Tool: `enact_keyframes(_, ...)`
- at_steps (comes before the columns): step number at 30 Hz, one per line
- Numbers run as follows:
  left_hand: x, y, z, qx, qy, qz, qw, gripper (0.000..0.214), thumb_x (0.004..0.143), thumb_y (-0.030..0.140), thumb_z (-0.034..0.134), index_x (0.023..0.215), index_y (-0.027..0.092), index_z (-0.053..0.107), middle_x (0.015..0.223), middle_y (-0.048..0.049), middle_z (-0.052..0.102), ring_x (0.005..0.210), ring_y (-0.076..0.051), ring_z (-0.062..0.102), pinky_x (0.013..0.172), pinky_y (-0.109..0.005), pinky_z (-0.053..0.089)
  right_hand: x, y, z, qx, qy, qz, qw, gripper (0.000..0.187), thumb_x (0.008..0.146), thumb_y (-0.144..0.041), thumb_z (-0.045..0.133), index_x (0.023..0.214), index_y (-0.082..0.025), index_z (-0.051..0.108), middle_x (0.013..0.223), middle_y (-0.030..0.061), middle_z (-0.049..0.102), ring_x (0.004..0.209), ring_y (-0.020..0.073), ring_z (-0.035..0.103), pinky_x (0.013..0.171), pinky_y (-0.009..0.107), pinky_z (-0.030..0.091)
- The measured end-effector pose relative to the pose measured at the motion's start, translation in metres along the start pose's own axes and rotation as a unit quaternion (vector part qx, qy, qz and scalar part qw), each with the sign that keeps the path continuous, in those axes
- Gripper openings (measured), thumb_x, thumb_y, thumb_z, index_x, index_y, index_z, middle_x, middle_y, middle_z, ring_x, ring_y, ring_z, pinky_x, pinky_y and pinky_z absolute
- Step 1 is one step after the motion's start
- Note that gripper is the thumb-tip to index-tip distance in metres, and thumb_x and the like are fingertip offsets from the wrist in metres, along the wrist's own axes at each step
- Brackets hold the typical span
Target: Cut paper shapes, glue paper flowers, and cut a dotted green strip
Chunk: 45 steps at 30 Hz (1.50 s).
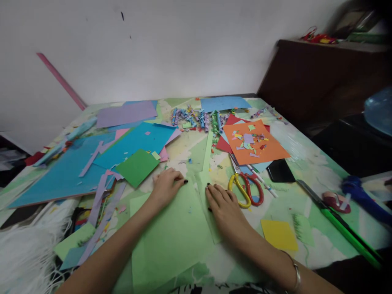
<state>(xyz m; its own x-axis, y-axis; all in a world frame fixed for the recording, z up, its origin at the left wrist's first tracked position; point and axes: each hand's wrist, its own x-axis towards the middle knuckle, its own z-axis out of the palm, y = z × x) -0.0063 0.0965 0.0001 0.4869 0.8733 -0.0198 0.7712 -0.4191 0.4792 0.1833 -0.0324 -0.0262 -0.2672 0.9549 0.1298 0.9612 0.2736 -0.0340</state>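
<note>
A large light green paper sheet [171, 237] lies on the table in front of me. My left hand [168, 185] rests on its upper part, fingers loosely bent and pressing down, with nothing visible between them. My right hand [225, 206] lies palm down with fingers stretched out, over a narrow light green paper strip [210, 218] along the sheet's right side. Part of that strip is hidden beneath the hand. Just beyond my right hand are the scissors [245, 190] with yellow and red handles. A green card [138, 167] is near my left hand.
An orange sheet [255, 143] carries paper scraps. Blue sheets [134, 141] spread at left. Wrapped paper rolls [202, 118] sit at the back. To the right are a black phone [281, 170], a green-handled cutter [339, 226], a tape roll [336, 203] and yellow paper [278, 234].
</note>
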Motion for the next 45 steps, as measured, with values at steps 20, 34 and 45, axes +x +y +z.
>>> enact_keyframes(20,-0.004,0.011,0.037,0.082,0.081,-0.024,0.993,0.009,0.089,0.027,0.055,0.093,0.019,0.057,0.094,-0.0063,0.059,0.093,-0.025,0.051,0.08,-0.037,0.034,-0.028,0.003,0.007,0.099,0.072,-0.064,0.99,0.046,0.092,-0.003,0.035,0.136,-0.005,0.047,0.141,0.0151,0.051,0.139,0.029,0.034,0.108,0.057,0.037)
enact_keyframes(34,-0.017,0.013,0.047,0.059,0.149,0.043,0.986,0.02,0.086,0.022,0.058,0.103,0.025,0.068,0.094,-0.0059,0.058,0.089,-0.023,0.049,0.079,-0.039,0.036,-0.066,-0.011,0.005,0.178,0.108,-0.137,0.969,0.035,0.088,-0.008,0.051,0.121,0.002,0.058,0.125,0.0203,0.062,0.133,0.0312,0.043,0.102,0.047,0.049)
enact_keyframes(45,-0.02,0.018,0.045,0.08,0.11,0.052,0.989,0.041,0.081,0.045,0.065,0.116,0.025,0.064,0.104,-0.0087,0.054,0.098,-0.027,0.047,0.087,-0.043,0.037,-0.066,-0.012,0.0,0.22,0.125,-0.118,0.96,0.038,0.087,-0.011,0.053,0.122,0.003,0.058,0.122,0.024,0.063,0.134,0.0296,0.042,0.104,0.046,0.046)
